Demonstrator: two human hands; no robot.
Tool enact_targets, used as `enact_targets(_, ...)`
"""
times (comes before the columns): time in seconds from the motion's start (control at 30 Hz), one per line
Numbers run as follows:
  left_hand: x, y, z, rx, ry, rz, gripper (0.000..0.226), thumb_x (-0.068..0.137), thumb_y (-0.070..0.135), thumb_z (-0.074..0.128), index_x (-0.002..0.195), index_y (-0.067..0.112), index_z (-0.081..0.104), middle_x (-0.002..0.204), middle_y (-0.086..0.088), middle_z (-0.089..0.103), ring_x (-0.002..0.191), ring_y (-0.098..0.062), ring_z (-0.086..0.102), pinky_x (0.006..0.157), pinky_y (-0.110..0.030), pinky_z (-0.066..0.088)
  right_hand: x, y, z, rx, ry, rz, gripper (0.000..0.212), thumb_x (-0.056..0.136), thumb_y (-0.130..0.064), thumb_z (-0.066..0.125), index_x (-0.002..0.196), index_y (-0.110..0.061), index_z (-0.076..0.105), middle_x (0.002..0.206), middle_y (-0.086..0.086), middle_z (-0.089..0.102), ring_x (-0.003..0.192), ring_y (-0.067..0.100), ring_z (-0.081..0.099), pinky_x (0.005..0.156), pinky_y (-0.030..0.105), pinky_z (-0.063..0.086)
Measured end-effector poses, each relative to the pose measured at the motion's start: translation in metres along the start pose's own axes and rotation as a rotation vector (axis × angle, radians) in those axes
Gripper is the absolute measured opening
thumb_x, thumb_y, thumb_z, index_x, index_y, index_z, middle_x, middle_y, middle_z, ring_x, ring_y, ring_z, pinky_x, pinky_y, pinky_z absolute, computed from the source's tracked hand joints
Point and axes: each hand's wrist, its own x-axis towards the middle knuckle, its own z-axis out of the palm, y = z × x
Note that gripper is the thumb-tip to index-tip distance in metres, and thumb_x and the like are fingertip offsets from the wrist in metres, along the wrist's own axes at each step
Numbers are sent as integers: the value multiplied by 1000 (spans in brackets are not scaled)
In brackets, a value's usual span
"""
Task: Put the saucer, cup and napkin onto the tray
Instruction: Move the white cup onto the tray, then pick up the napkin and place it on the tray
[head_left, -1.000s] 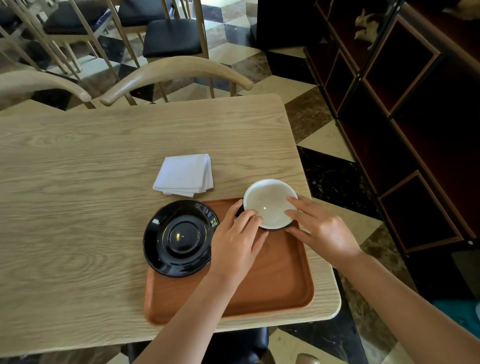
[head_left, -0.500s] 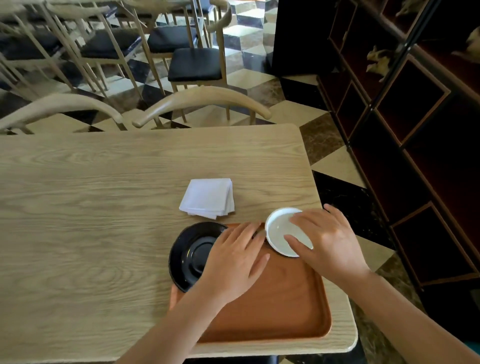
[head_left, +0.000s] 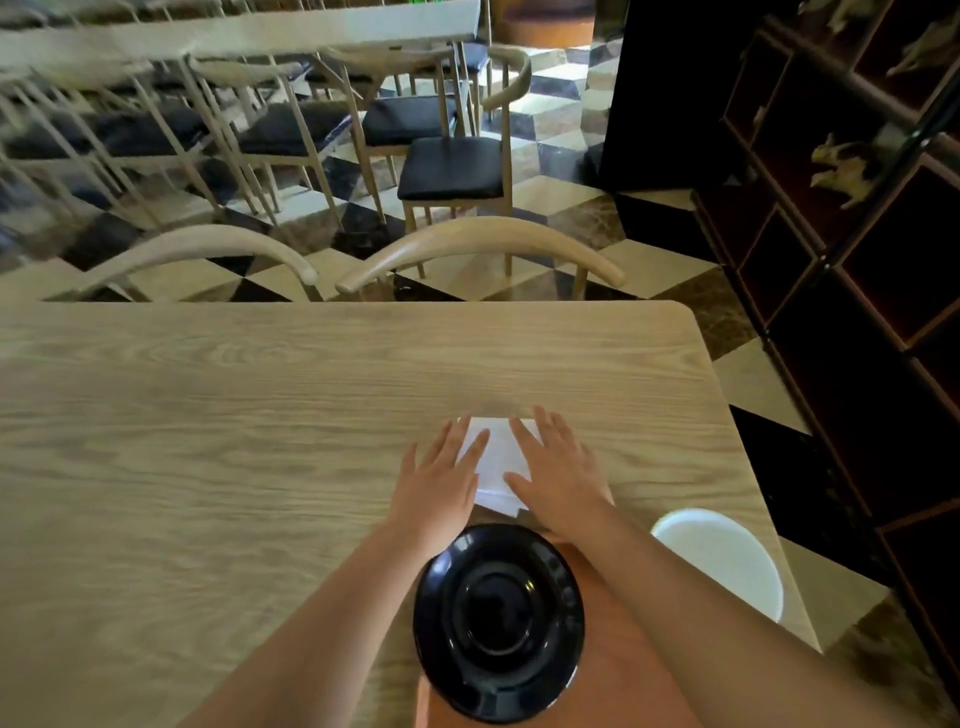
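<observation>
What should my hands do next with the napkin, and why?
Probably close both hands on the napkin and bring it back to the tray. The left hand and right hand lie open and flat on it, and it sits on the table beyond the saucer.

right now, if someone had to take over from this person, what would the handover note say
Left hand: open, flat, fingers on the left edge of the folded white napkin.
Right hand: open, flat, on the napkin's right side. Neither hand has gripped it yet.
Napkin: on the wooden table, beyond the tray.
Black saucer: on the brown tray, overhanging its left edge.
White cup: at the tray's far right corner; the right forearm hides its base.
Done: saucer on the tray, cup apparently too.
Left: lift the napkin and set it on the tray.
</observation>
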Motion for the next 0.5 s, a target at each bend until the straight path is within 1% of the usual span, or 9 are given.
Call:
enact_targets(0.07,5,-1,7,-42,-45,19,52,101,29,23,148,24,2,158,-3,-11,144,-19,-4,115,-42,11,4,1,9,29,-30,15,65,95,-41,39,147,-23,6,158,6,-8,144,22,-3,114,40,18)
enact_targets(0.13,7,-2,12,-97,-42,11,52,100,31,27,148,21,11,158,-6,-2,143,-22,10,113,-38,20,4,2,13,37,-27,29,63,94,-40,42,146,-22,13,158,6,-4,143,22,2,112,40,21)
enact_targets(0.17,7,-2,13,-151,-6,-17,51,99,30,32,147,19,19,158,-9,7,141,-24,19,111,-37,25,4,3,14,42,-18,38,60,94,-38,43,146,-22,16,158,6,-2,143,23,5,111,39,23)
enact_targets(0.2,7,0,12,-235,47,-64,50,96,28,40,144,16,28,155,-12,19,137,-27,27,108,-34,29,3,3,14,52,-6,50,58,93,-37,44,144,-22,20,157,6,1,141,24,9,109,39,26)
enact_targets(0.27,7,5,7,-455,161,-181,48,88,19,54,134,11,42,138,-12,44,127,-28,39,100,-30,31,1,2,14,92,30,90,54,92,-35,47,141,-24,27,156,6,11,137,24,19,105,37,32)
enact_targets(0.3,7,8,3,-549,189,-240,48,85,14,57,131,8,45,130,-11,50,123,-27,41,96,-29,31,0,2,15,132,52,114,52,91,-33,49,139,-24,31,153,4,18,134,24,23,102,36,35)
enact_targets(0.37,11,12,-3,-684,189,-349,41,82,9,58,123,4,50,120,-12,56,114,-27,47,87,-28,33,-1,-2,18,252,89,155,51,90,-28,51,139,-22,35,149,2,28,130,24,24,100,35,37)
enact_targets(0.43,18,13,-11,-818,151,-476,26,85,11,54,109,0,55,107,-14,60,102,-30,53,77,-28,35,-2,-6,22,355,125,180,51,89,-19,51,138,-17,37,148,3,31,130,25,24,102,33,35)
enact_targets(0.5,27,8,-16,-996,91,-629,14,88,11,49,88,0,59,90,-14,60,91,-31,55,73,-32,39,-2,-9,23,424,164,195,50,87,-11,50,136,-13,39,146,6,34,127,27,27,103,34,32)
